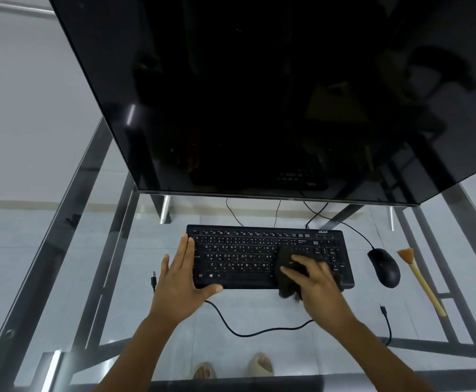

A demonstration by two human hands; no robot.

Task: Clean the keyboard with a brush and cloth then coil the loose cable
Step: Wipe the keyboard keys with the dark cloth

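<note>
A black keyboard (245, 253) lies on the glass desk in front of the monitor. My right hand (316, 281) presses a dark cloth (286, 257) onto the keyboard's right half. My left hand (180, 275) lies flat at the keyboard's left end, fingers along the edge and thumb under the front edge. A loose black cable (248, 332) curves across the glass in front of the keyboard, one plug (153, 278) lying left of my left hand, the other end (384, 311) at the right. A brush (420, 281) with a pale wooden handle lies on the far right.
A large dark monitor (259, 94) hangs over the back of the desk. A black mouse (384, 267) sits between keyboard and brush. The glass desk (61, 264) has a metal frame; my feet show through it below.
</note>
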